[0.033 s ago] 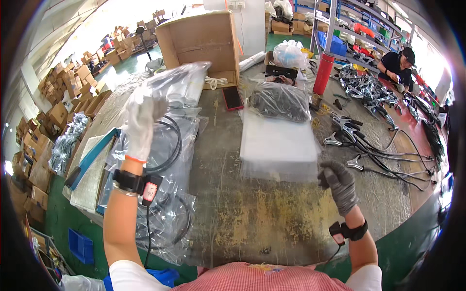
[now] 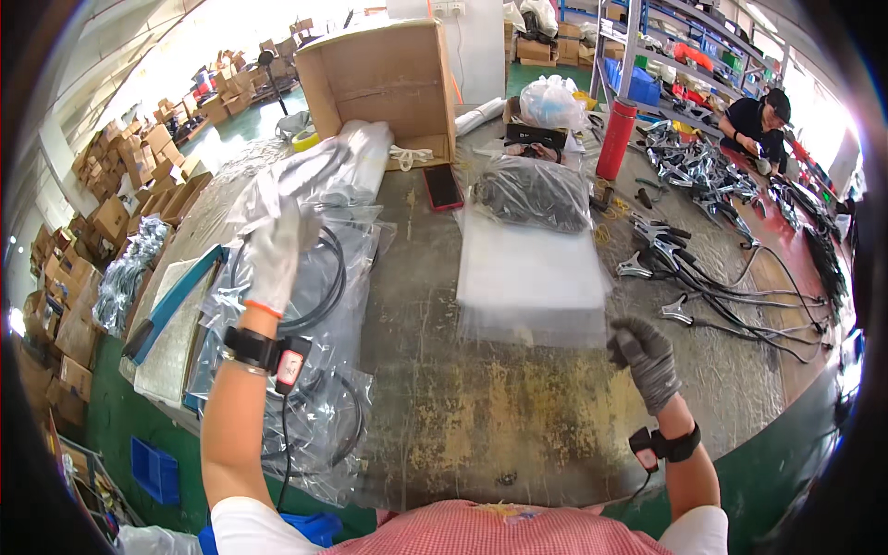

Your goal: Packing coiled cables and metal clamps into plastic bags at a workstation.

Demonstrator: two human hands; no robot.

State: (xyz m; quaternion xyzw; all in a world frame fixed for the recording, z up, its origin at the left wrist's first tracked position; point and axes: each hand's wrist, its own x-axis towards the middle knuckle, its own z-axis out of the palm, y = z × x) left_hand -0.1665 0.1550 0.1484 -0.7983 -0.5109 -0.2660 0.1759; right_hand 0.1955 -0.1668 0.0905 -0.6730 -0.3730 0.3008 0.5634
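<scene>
My left hand (image 2: pixel 276 259), in a white glove with an orange cuff, is above the clear plastic bags (image 2: pixel 305 370) holding coiled black cables (image 2: pixel 339 277). Its fingers are smeared by motion, so their grip does not show. Just past the fingertips, a clear bag with something dark inside (image 2: pixel 314 171) lies toward the open carton. My right hand (image 2: pixel 646 365), in a grey glove, is curled closed with nothing visible in it. It hovers by the near right corner of a stack of flat clear bags (image 2: pixel 532 273). A filled bag of black items (image 2: pixel 532 194) rests on that stack.
An open cardboard carton (image 2: pixel 375 88) stands at the table's far side, near a phone (image 2: pixel 444 187) and red bottle (image 2: pixel 617 139). Metal clamps with black cables (image 2: pixel 661 245) lie right. A blue-edged tool (image 2: pixel 176 301) is left. Another person (image 2: pixel 758 129) works far right.
My left hand has come down and nearer. The clear bag that was raised by it now lies lower, before the carton, uncovering a yellow tape roll. My right hand has hardly moved.
</scene>
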